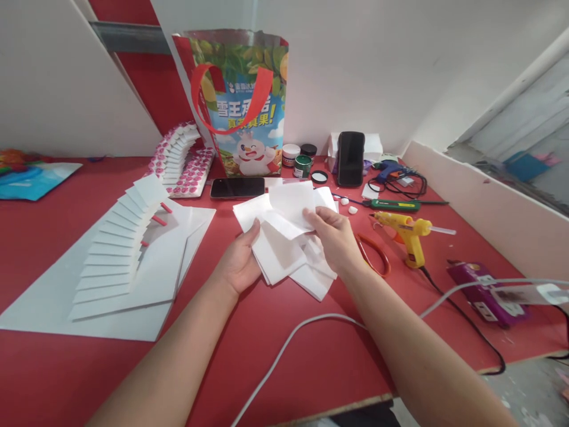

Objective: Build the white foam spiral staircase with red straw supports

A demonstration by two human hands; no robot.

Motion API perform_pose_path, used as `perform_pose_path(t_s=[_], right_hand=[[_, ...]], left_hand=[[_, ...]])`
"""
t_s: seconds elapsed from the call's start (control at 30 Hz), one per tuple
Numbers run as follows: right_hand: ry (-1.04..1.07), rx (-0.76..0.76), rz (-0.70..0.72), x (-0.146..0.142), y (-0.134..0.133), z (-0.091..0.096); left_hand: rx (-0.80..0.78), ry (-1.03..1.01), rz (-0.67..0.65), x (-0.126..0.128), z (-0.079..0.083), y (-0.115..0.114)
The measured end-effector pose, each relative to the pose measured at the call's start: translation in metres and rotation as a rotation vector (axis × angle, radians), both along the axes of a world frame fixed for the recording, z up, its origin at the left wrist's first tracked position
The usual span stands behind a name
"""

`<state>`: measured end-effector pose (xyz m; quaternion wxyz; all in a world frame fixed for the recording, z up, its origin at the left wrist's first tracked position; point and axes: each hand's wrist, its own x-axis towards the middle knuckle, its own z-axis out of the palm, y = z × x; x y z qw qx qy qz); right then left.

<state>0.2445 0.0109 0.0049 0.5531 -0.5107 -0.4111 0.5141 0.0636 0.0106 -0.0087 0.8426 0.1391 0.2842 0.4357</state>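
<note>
My left hand [242, 258] grips a loose stack of white paper pieces [280, 252], its thumb on top and its fingers hidden beneath. A single white paper piece [291, 198] is pinched at its right edge by my right hand [331, 234], held over the stack. More white sheets stick out under the stack, towards the lower right. To the left, a curved row of overlapping white steps [113, 249] stands on white boards [48, 302], with short red sticks [159, 220] along its inner side.
Behind my hands stand a bright shopping bag [249, 112], paint jars [302, 166] and two phones [351, 159] [237, 187]. On the right lie a yellow glue gun [411, 234], orange-handled pliers [376, 258], a green tool [393, 205] and a purple power strip [489, 296]. A white cable [293, 338] crosses the red table.
</note>
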Motion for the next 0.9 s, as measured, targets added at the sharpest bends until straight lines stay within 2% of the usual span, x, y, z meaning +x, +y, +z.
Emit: perform_pose_path(t_s=[0.17,0.3,0.37,0.4,0.5,0.57,0.63,0.7,0.77,0.83,0.9], right_hand=[[0.287,-0.053,-0.044,0.006,0.003,0.006],[0.253,-0.030,-0.017,0.006,0.003,0.008],[0.127,0.015,-0.050,0.010,0.002,0.009],[0.013,0.064,-0.115,0.013,0.002,0.010],[-0.496,0.326,-0.407,0.022,-0.001,0.014],[-0.770,0.467,-0.477,0.020,-0.005,0.015],[-0.880,0.504,-0.351,0.007,-0.011,0.013],[-0.894,0.492,-0.140,-0.011,-0.019,0.009],[-0.904,0.491,0.005,-0.027,-0.026,0.004],[-0.948,0.523,0.060,-0.036,-0.031,0.002],[-1.019,0.571,0.052,-0.038,-0.032,0.001]], left_hand=[[-0.074,0.079,0.102,0.002,0.003,-0.001],[-0.064,0.060,0.103,0.002,0.002,-0.001],[-0.060,0.032,0.084,0.001,0.001,-0.001],[-0.055,0.020,0.076,0.001,0.002,-0.002],[-0.037,0.032,0.069,0.003,0.005,-0.004],[-0.031,0.074,0.097,0.007,0.009,-0.007],[-0.030,0.101,0.130,0.012,0.012,-0.010],[-0.028,0.097,0.139,0.016,0.012,-0.013],[-0.025,0.071,0.123,0.018,0.011,-0.015],[-0.021,0.034,0.103,0.018,0.008,-0.015],[-0.023,0.005,0.087,0.016,0.007,-0.015]])
